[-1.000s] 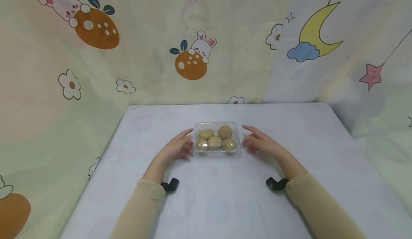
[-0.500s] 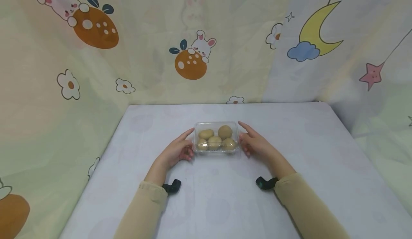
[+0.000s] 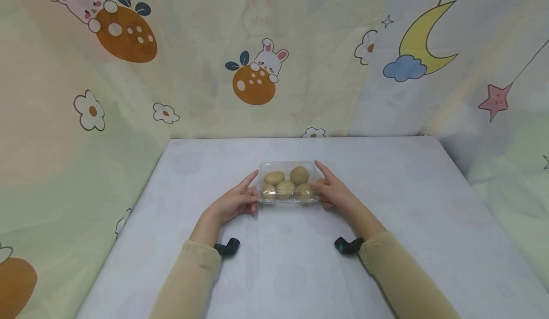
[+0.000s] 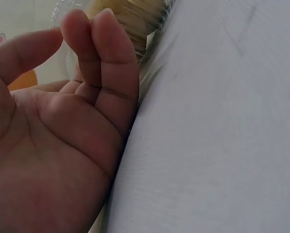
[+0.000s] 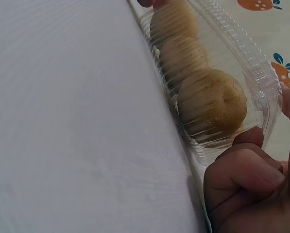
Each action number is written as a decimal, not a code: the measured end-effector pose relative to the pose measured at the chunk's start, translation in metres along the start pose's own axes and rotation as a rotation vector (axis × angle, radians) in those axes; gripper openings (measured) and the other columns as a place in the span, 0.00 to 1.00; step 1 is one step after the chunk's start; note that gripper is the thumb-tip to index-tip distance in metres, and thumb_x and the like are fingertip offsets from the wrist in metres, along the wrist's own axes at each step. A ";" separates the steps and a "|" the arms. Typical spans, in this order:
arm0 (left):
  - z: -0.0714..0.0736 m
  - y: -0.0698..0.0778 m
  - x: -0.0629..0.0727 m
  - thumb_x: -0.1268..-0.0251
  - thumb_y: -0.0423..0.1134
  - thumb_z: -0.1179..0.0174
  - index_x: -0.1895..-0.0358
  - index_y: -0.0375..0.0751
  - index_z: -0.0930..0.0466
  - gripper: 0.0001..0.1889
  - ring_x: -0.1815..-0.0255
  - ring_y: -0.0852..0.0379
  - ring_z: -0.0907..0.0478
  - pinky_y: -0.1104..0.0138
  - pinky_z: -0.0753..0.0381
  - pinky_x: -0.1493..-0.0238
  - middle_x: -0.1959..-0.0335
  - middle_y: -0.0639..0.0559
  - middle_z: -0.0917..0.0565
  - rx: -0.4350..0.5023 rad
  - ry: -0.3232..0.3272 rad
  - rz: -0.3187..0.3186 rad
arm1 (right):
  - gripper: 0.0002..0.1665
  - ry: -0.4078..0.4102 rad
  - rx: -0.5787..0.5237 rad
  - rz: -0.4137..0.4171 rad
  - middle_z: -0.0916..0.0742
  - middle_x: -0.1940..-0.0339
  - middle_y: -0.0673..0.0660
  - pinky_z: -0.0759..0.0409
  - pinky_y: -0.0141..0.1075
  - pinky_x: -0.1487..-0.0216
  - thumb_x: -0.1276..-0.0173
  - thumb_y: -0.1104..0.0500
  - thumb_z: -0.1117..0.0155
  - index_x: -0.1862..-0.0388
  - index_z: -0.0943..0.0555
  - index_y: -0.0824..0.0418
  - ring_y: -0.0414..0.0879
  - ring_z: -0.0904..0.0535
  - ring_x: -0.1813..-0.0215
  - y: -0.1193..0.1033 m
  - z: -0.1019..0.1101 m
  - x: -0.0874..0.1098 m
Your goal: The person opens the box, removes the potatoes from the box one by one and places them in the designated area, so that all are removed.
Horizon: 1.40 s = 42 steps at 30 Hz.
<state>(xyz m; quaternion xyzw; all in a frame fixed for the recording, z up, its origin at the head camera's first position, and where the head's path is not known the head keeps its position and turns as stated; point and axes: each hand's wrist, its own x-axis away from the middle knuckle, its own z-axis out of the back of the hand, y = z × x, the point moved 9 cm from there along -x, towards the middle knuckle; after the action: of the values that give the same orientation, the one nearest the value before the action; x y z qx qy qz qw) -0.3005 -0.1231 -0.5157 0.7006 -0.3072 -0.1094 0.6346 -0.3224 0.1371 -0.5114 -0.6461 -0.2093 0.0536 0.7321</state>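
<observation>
Though transparent, container (image 3: 280, 166) between hands (image 3: 235, 201) (image 3: 339, 194)

The worktop (image 3: 283, 271) is a flat, white surface with faint round patches. Its far edge runs straight between two visible far corners. One item rests on it: a clear plastic container (image 3: 285, 201), rectangular, with ribbed walls. The container sits nearer the far edge than the near side, slightly closer to the left edge than the right. Its long sides lie parallel to the far edge.
</observation>
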 end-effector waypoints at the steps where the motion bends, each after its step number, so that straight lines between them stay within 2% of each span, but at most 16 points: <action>1: 0.000 0.000 0.000 0.29 0.29 0.48 0.23 0.76 0.56 0.43 0.73 0.58 0.23 0.62 0.16 0.62 0.65 0.52 0.22 -0.008 -0.011 -0.001 | 0.48 0.000 -0.003 -0.002 0.28 0.77 0.50 0.39 0.30 0.86 0.27 0.48 0.39 0.20 0.57 0.30 0.39 0.42 0.85 0.001 0.000 0.000; 5: -0.001 0.000 0.001 0.28 0.30 0.47 0.23 0.76 0.57 0.43 0.73 0.58 0.22 0.59 0.15 0.58 0.64 0.50 0.22 -0.021 -0.042 -0.009 | 0.48 0.006 -0.010 0.007 0.30 0.80 0.49 0.41 0.30 0.87 0.27 0.46 0.39 0.20 0.57 0.29 0.38 0.43 0.87 0.001 -0.002 0.001; 10: -0.003 0.001 0.001 0.28 0.31 0.46 0.22 0.75 0.58 0.44 0.74 0.58 0.23 0.58 0.15 0.55 0.63 0.47 0.22 -0.014 -0.068 -0.016 | 0.48 0.009 -0.009 0.047 0.30 0.81 0.49 0.41 0.31 0.89 0.26 0.46 0.41 0.19 0.58 0.33 0.38 0.42 0.88 0.000 -0.005 0.001; 17: -0.002 0.001 0.002 0.28 0.31 0.45 0.22 0.74 0.58 0.44 0.73 0.59 0.22 0.59 0.14 0.55 0.63 0.47 0.20 -0.018 -0.053 -0.012 | 0.48 0.011 0.009 0.086 0.29 0.82 0.49 0.38 0.32 0.92 0.26 0.46 0.41 0.18 0.59 0.37 0.39 0.40 0.91 -0.001 -0.007 0.002; 22: -0.003 0.002 0.002 0.29 0.30 0.45 0.22 0.74 0.57 0.44 0.68 0.57 0.18 0.59 0.15 0.52 0.63 0.49 0.19 0.000 -0.061 -0.018 | 0.48 0.027 0.007 0.087 0.29 0.83 0.49 0.36 0.32 0.92 0.26 0.47 0.41 0.19 0.58 0.36 0.39 0.38 0.91 -0.002 -0.006 0.004; 28: -0.004 0.002 0.002 0.30 0.28 0.44 0.21 0.72 0.59 0.47 0.67 0.57 0.19 0.60 0.15 0.52 0.61 0.48 0.20 0.009 -0.076 -0.030 | 0.47 0.035 0.016 0.081 0.29 0.82 0.50 0.36 0.31 0.91 0.27 0.46 0.40 0.19 0.57 0.34 0.40 0.38 0.90 -0.002 -0.006 0.004; 34: -0.002 0.001 0.002 0.30 0.28 0.44 0.21 0.71 0.58 0.46 0.68 0.58 0.20 0.60 0.15 0.52 0.62 0.49 0.20 0.009 -0.068 -0.036 | 0.49 0.004 0.001 0.102 0.29 0.82 0.49 0.37 0.33 0.91 0.26 0.47 0.40 0.18 0.59 0.38 0.39 0.40 0.90 -0.003 -0.008 0.002; 42: -0.001 0.000 0.000 0.31 0.29 0.43 0.21 0.71 0.57 0.45 0.69 0.59 0.21 0.59 0.15 0.49 0.64 0.49 0.19 0.012 -0.064 -0.031 | 0.47 -0.014 -0.010 0.088 0.30 0.82 0.49 0.39 0.33 0.90 0.23 0.51 0.44 0.18 0.61 0.38 0.38 0.40 0.90 -0.001 -0.008 0.000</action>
<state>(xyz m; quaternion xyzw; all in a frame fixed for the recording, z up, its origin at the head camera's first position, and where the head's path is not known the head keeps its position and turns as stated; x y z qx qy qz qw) -0.2995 -0.1222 -0.5158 0.7052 -0.3170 -0.1397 0.6186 -0.3192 0.1293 -0.5107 -0.6580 -0.1862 0.0892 0.7242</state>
